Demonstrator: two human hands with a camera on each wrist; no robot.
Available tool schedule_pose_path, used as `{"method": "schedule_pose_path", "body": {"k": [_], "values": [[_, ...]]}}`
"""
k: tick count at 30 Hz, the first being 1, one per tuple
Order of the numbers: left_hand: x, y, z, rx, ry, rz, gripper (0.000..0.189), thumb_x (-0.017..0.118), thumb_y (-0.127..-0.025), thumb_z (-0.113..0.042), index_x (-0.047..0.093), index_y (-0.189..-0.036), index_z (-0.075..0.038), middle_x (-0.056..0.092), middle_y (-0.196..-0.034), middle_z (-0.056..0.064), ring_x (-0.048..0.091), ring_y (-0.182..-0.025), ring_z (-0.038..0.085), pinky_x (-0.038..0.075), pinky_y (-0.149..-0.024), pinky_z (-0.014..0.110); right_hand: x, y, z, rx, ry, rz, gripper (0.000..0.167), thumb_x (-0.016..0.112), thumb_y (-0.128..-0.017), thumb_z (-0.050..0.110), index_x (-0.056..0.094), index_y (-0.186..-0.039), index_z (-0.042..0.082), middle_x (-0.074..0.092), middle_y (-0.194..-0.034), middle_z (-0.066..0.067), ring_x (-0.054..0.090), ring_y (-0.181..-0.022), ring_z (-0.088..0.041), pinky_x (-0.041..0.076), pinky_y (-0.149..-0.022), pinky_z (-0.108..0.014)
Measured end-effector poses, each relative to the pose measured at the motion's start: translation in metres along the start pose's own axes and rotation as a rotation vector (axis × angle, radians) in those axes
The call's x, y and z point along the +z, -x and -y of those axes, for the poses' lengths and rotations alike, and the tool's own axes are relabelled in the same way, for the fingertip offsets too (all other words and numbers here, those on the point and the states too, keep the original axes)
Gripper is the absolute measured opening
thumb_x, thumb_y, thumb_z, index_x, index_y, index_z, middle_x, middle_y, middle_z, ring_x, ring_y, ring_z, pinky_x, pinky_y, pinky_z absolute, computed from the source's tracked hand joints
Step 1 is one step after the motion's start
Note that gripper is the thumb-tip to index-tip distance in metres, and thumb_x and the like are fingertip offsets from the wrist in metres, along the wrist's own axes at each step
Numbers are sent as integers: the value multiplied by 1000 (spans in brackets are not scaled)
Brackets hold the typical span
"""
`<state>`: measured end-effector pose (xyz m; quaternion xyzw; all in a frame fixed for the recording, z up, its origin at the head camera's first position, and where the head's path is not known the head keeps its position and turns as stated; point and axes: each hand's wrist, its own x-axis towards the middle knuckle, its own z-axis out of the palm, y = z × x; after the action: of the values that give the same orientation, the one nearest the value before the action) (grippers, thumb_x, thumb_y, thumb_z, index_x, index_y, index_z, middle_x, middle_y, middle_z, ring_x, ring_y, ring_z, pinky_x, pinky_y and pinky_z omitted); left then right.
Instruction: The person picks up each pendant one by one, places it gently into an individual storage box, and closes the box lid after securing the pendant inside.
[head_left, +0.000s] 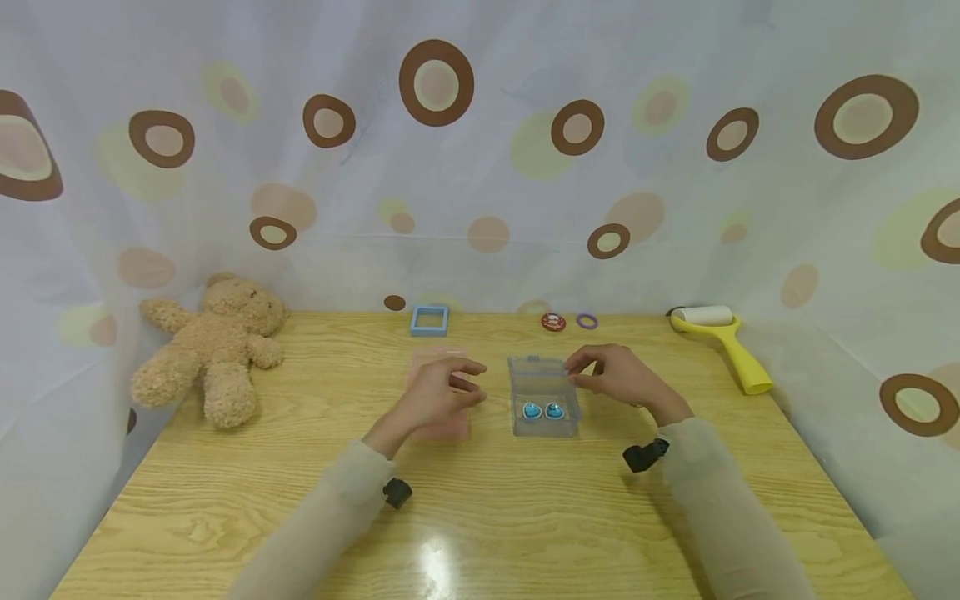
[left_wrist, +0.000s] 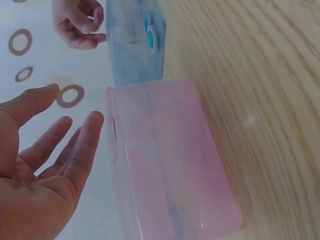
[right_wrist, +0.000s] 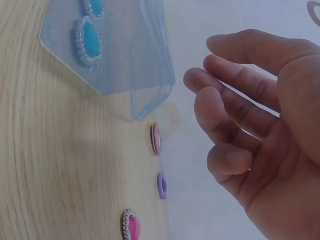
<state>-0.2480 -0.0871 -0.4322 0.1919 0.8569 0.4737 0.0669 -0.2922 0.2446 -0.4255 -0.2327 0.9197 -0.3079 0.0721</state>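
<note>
A clear bluish plastic box (head_left: 546, 425) lies on the table with its lid raised at the back. Inside sit two blue gems with beaded rims, one of them a teardrop gem (head_left: 554, 411). My right hand (head_left: 618, 375) hovers at the box's right rear corner; in the right wrist view its loosely bent fingers (right_wrist: 207, 107) hold nothing and appear apart from the box. Above a pink translucent box (left_wrist: 175, 160) is my left hand (head_left: 438, 396), fingers relaxed and nothing in them. It partly hides the pink box in the head view.
At the left a teddy bear (head_left: 225, 342) leans on the patterned curtain. Along the back lie a blue square frame (head_left: 429, 332), a red round badge (head_left: 553, 322) and a purple ring (head_left: 587, 315). A yellow-handled roller (head_left: 738, 354) stands far right. A pink gem (right_wrist: 132, 226) lies nearby.
</note>
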Motion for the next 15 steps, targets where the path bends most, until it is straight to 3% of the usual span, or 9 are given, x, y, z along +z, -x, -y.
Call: {"method": "schedule_pose_path", "body": {"k": [10, 15], "values": [[-21, 13, 8, -32, 27, -54, 41, 73, -93, -20, 64, -133, -13, 63, -135, 8, 69, -112, 28, 60, -86, 36, -9, 5, -10, 50, 7, -30, 25, 66, -97, 26, 70, -116, 10, 71, -105, -5, 66, -74, -29, 51, -59, -29], [-31, 19, 12, -69, 64, -75, 42, 73, -93, -20, 64, -133, -14, 62, -137, 7, 68, -113, 27, 60, -88, 37, -12, 8, -15, 50, 24, -65, 25, 66, -97, 26, 71, -115, 10, 72, -103, -7, 62, -71, -19, 50, -60, -28]]}}
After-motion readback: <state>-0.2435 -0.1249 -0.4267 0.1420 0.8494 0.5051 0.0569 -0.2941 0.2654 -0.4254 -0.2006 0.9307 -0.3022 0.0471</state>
